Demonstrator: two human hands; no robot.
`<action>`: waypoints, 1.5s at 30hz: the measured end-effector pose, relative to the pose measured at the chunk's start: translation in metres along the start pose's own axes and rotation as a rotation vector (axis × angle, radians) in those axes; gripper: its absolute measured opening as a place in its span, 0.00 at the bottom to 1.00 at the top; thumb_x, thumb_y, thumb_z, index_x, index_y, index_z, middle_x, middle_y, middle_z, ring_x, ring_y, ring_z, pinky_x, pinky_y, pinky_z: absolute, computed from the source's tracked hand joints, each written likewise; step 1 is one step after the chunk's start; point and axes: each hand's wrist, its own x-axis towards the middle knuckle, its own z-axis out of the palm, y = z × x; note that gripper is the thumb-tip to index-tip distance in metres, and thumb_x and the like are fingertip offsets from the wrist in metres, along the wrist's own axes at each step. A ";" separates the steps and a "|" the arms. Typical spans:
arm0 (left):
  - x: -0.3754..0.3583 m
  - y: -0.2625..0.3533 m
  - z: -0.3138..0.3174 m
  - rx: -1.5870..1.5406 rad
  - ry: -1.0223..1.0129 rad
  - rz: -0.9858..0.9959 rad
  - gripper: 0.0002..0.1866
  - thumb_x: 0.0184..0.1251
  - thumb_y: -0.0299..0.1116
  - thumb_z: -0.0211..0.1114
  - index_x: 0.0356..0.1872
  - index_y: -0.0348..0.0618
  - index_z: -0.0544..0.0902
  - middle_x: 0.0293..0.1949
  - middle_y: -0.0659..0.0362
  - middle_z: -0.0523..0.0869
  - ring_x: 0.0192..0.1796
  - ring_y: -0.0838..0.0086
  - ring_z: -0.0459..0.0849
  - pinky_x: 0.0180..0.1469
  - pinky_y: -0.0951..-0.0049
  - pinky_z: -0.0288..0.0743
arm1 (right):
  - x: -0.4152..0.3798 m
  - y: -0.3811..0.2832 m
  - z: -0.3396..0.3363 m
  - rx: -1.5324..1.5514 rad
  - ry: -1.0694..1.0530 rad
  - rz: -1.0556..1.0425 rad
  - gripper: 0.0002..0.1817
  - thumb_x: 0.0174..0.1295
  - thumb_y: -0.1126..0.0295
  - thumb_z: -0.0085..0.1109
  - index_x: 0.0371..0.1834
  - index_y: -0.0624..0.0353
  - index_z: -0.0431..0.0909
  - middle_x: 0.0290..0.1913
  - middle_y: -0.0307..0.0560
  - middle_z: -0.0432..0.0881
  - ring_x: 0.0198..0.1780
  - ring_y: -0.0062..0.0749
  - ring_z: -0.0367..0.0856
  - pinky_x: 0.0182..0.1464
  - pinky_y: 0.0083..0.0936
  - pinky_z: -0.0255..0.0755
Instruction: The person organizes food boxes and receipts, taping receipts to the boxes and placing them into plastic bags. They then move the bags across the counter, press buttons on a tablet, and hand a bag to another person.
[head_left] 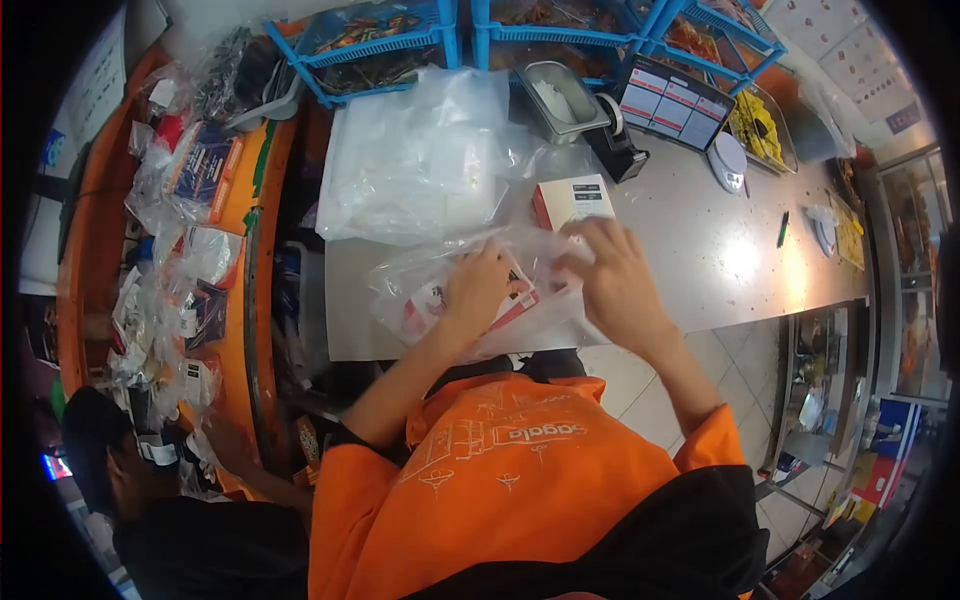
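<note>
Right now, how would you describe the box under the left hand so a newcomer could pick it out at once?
On the metal table, go to the near edge, where a clear bag spreads. The red-and-white box lies there under the left hand; unlike the other box, beyond the right hand, it shows through the bag.

The box (516, 290) in colourless plastic (541, 252) is white and red with black marks; the worktop (690, 240) is silver-grey, the racks (385, 48) blue, the shirt (530, 485) orange (pale line drawings across it).
</note>
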 end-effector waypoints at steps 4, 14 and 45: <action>0.002 -0.013 -0.009 -0.071 0.034 0.208 0.16 0.56 0.42 0.66 0.39 0.39 0.83 0.45 0.53 0.79 0.49 0.59 0.77 0.51 0.61 0.71 | 0.006 -0.002 -0.016 -0.146 -0.002 0.240 0.19 0.42 0.83 0.50 0.41 0.63 0.77 0.56 0.50 0.70 0.57 0.49 0.67 0.55 0.37 0.68; -0.186 0.005 -0.221 0.316 0.284 -0.032 0.36 0.36 0.52 0.76 0.47 0.40 0.78 0.54 0.49 0.76 0.61 0.58 0.70 0.64 0.55 0.59 | -0.033 0.007 -0.107 0.369 -0.302 0.428 0.28 0.46 0.74 0.63 0.55 0.62 0.72 0.58 0.53 0.70 0.53 0.41 0.75 0.46 0.35 0.75; -0.008 0.010 0.018 -0.810 0.340 -0.168 0.08 0.51 0.38 0.69 0.28 0.49 0.82 0.43 0.61 0.77 0.57 0.68 0.72 0.58 0.58 0.64 | 0.187 0.251 0.131 -0.011 0.216 0.602 0.06 0.52 0.77 0.55 0.30 0.67 0.80 0.33 0.65 0.82 0.36 0.57 0.83 0.38 0.44 0.77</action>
